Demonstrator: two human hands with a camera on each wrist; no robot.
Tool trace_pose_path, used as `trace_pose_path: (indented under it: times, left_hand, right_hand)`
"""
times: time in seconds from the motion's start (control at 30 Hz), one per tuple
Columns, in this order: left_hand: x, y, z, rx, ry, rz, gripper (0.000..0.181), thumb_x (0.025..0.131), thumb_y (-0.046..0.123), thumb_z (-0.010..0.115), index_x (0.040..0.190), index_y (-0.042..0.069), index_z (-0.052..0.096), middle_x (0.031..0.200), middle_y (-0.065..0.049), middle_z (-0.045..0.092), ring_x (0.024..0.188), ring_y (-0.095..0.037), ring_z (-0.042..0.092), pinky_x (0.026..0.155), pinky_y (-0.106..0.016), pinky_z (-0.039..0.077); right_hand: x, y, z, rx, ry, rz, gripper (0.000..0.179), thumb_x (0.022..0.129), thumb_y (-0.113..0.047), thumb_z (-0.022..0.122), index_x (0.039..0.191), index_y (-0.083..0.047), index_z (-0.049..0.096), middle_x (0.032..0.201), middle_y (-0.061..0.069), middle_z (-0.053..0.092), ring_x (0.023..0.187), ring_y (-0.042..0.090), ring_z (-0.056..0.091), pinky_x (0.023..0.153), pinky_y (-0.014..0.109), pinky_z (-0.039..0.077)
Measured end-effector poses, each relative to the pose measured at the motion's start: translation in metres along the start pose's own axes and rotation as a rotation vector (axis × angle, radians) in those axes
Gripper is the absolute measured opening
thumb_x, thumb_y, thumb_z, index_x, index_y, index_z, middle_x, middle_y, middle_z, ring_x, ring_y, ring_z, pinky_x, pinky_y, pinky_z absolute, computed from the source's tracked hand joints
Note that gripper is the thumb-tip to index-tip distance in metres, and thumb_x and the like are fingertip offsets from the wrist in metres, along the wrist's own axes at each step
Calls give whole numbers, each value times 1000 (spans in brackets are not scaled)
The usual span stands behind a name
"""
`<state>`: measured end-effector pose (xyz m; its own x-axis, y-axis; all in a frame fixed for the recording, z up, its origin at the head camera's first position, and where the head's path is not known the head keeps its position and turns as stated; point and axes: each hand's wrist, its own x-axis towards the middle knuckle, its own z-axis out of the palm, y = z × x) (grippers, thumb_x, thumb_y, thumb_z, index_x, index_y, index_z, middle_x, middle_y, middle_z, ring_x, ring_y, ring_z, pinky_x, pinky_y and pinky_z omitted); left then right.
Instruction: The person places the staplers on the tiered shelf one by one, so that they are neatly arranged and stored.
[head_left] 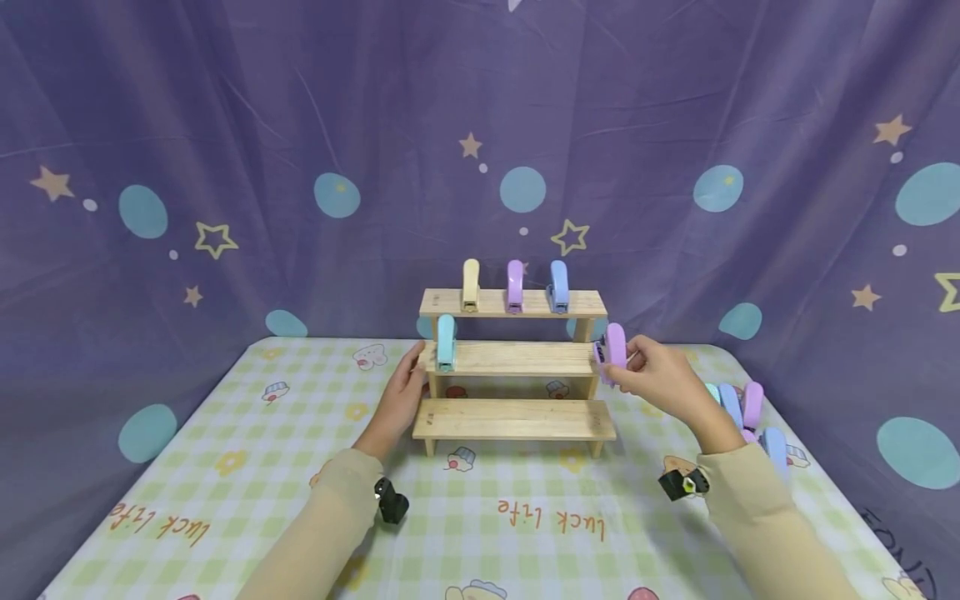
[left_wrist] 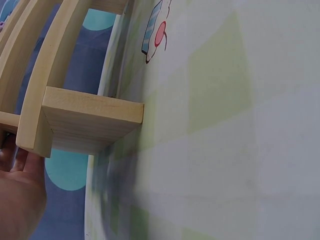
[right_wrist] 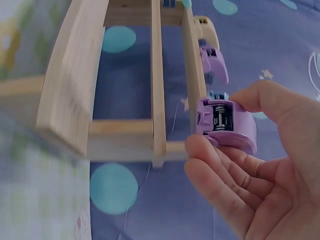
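My right hand (head_left: 660, 379) pinches a purple stapler (head_left: 615, 354) between thumb and fingers at the right end of a three-tier wooden display stand (head_left: 517, 421). In the right wrist view, the stapler's underside and metal spring face the camera. My left hand (head_left: 401, 396) grips the left end of the middle shelf; its fingertips are partly hidden by the wood in the left wrist view. A teal stapler (head_left: 446, 343) stands upright at the left of that shelf. Along the top shelf stand a yellow stapler (head_left: 470, 286), another purple stapler (head_left: 514, 287) and a blue stapler (head_left: 558, 287).
Several more staplers (head_left: 752, 406) in purple, blue and teal lie in a group on the right of the table, beyond my right forearm. A checked tablecloth (head_left: 285, 483) covers the table. Behind the stand hangs a purple curtain (head_left: 420, 108) with stars and dots.
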<state>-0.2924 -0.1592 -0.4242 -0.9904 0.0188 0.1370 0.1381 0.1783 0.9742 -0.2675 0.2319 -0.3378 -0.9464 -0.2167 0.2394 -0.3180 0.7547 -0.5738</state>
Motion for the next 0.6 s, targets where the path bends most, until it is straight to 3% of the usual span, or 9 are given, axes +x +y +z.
trace_pose_path:
  times: [0.3,0.6]
  left_hand:
    - [0,0,0,-10,0,7,52,111,35,32,161,25,22,161,-3,30,141,-28,40,114,-45,38]
    - [1,-1,0,4,1,49,51,112,28,32,161,19,22,163,-11,26,142,-33,37,114,-49,38]
  right_hand:
    - [18,-21,25,46,-25,-32,36,90,-40,73,100,-8,60,88,3,68,77,19,62,63,33,52]
    - [33,-43,51,83,-45,-100,35,90,-40,73,96,-9,59,83,3,66,66,17,58,57,31,50]
